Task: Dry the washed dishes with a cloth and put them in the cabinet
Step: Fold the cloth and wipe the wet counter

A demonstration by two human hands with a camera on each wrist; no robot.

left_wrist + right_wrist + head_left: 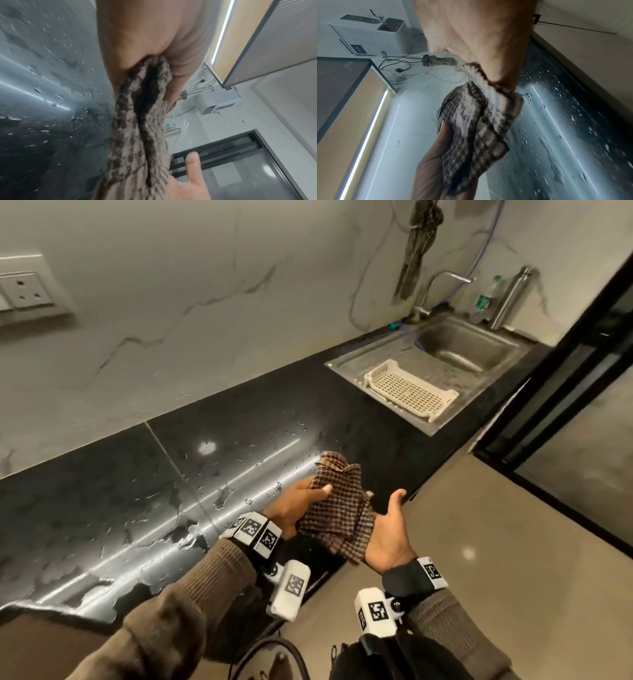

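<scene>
Cloth: brown-and-cream checked woven cloth (337, 508), bunched between both hands above the front edge of the wet black polished stone surface (137, 494).
Left hand (298, 505): thumb and fingers clamped round the cloth.
Right hand (388, 535): palm up under the cloth, fingers spread loose, gripping nothing.
Dishes: none visible; the cream perforated plastic drying rack (409, 390) on the steel sink (472, 344) drainboard holds nothing.
Progress: seemingly late; perhaps only the cloth remains to put away.

A brown-and-cream checked cloth (337, 508), bunched and folded, hangs just above the front edge of the wet black counter (137, 491), well apart from the sink (455, 344) on that counter.
</scene>
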